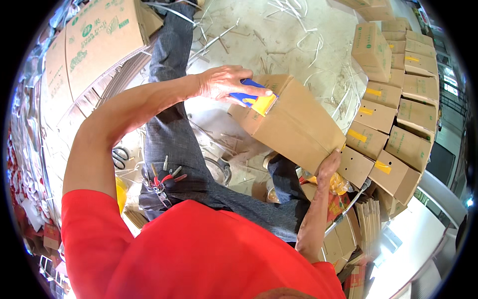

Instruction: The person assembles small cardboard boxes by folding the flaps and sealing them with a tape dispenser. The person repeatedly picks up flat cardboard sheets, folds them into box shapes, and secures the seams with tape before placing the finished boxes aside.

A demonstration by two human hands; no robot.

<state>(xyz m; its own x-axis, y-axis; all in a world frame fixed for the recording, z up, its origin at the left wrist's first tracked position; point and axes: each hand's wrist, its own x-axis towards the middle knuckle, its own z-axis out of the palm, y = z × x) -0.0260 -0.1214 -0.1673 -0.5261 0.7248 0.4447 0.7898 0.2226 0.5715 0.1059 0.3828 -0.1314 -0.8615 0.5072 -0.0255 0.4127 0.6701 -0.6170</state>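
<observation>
A person in a red shirt (pixel 199 254) and grey trousers (pixel 184 144) is holding a brown box (pixel 291 122) out in front, above a floor (pixel 259 35) littered with pale strap offcuts (pixel 298 20). The left hand (pixel 226 84) is pressing a blue tape dispenser (pixel 247 94) against the box's near top edge, where a strip of yellow tape (pixel 263 103) is showing; the fingers are wrapped tight around the dispenser, the forefinger lying along its top. The left forearm is reaching out across the body, elbow bent and raised, wrist turned down toward the box.

The right hand (pixel 328 167) is gripping the box's lower corner from beneath, fingers closed on the cardboard and the forearm rising almost straight up to it, apparently bracing the box tilted so the seam is facing the dispenser.

To the right, finished boxes (pixel 398 114) are standing stacked in close rows, several carrying yellow tape tabs on their faces, seemingly kept within arm's reach of the work. To the left, flat cartons (pixel 94 45) are leaning in a pile. Red-handled pliers (pixel 167 178) and other small tools are poking out of a trouser pocket. A pair of scissors (pixel 119 158) is lying on the floor beside the left leg.
</observation>
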